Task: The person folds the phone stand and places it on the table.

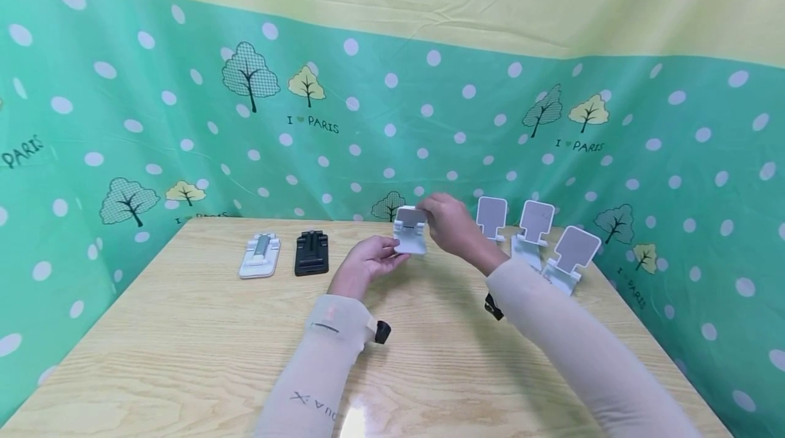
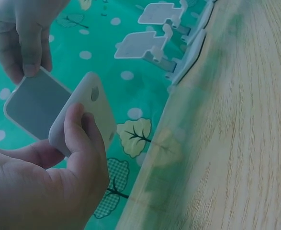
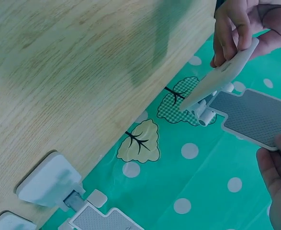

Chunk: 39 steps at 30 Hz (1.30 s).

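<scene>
Between both hands, above the table, is a white folding phone stand [image 1: 409,239] with a grey padded plate. My left hand [image 1: 370,259] grips its base from the left; in the left wrist view the fingers [image 2: 75,129] lie over the base's underside. My right hand [image 1: 450,220] pinches the edge of the padded plate [image 3: 255,117], which is swung out from the base at the hinge. Three unfolded white phone stands stand to the right: one at the back [image 1: 493,214], one in the middle [image 1: 536,220] and one in front [image 1: 576,248].
On the left of the wooden table [image 1: 245,356] lie a folded white phone stand [image 1: 260,255] and a folded black phone stand [image 1: 311,252]. A green and yellow patterned curtain [image 1: 392,118] hangs along the table's back and sides.
</scene>
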### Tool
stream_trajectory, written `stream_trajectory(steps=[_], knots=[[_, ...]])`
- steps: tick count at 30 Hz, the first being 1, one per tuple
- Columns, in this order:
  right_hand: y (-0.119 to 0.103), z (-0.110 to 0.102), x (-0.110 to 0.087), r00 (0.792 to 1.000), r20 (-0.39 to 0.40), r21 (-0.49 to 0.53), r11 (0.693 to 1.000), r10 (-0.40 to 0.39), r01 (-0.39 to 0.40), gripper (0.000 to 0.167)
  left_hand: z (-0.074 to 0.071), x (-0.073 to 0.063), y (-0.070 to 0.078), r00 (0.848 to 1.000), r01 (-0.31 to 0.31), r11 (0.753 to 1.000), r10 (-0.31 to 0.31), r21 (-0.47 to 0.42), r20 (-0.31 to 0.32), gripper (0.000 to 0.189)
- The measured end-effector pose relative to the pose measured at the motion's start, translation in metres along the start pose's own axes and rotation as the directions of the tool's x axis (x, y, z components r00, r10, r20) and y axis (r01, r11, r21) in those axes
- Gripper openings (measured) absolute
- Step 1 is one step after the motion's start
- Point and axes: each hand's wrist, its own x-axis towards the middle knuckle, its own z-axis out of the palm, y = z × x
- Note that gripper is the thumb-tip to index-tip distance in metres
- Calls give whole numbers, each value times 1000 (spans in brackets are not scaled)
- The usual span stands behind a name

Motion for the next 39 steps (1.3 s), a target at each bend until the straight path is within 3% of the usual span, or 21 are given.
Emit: stream_trajectory(steps=[11, 26, 39], knots=[[0, 5, -8, 998, 11, -6, 998, -60, 60, 15, -4, 2, 2, 1000, 22, 999, -21, -49, 21, 48], [-4, 7, -18, 992, 18, -39, 992, -123, 124, 31, -2, -1, 3, 999, 30, 995, -29, -92, 20, 35], [-6, 14, -28, 985, 7, -63, 983, -175, 175, 35, -3, -1, 4, 998, 59, 990, -56, -125, 30, 42]])
